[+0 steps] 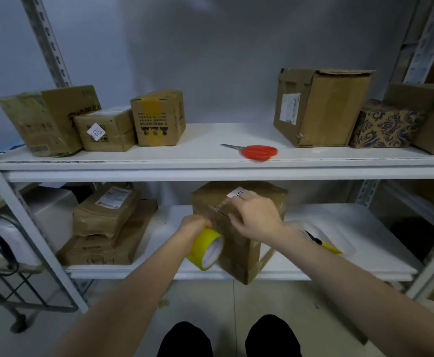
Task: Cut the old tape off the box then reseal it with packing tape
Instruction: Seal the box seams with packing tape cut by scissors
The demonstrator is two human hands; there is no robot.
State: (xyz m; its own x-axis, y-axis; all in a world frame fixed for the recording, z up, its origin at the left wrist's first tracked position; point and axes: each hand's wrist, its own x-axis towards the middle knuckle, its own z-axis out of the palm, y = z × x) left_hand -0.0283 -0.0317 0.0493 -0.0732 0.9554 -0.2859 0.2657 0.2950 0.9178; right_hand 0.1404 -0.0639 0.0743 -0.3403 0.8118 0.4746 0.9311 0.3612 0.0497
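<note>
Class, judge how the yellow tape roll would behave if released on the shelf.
Round and hollow-cored, the yellow tape roll would probably roll on its rim and feel fairly light. Its glossy surface may slip in the left hand.

Box (239, 253) on lower shelf (365, 228), its front corner past the shelf edge. Tape roll (205, 249) against box's left face, held in left hand (194, 224); right hand (257, 217) on box top; stacked parcels (107, 228) left of box, cutter (324, 243) right of it. Upper shelf (210, 137) above box: scissors (258, 152) just above, three cartons (107, 130) up-left, more cartons (321, 106) up-right.
</note>
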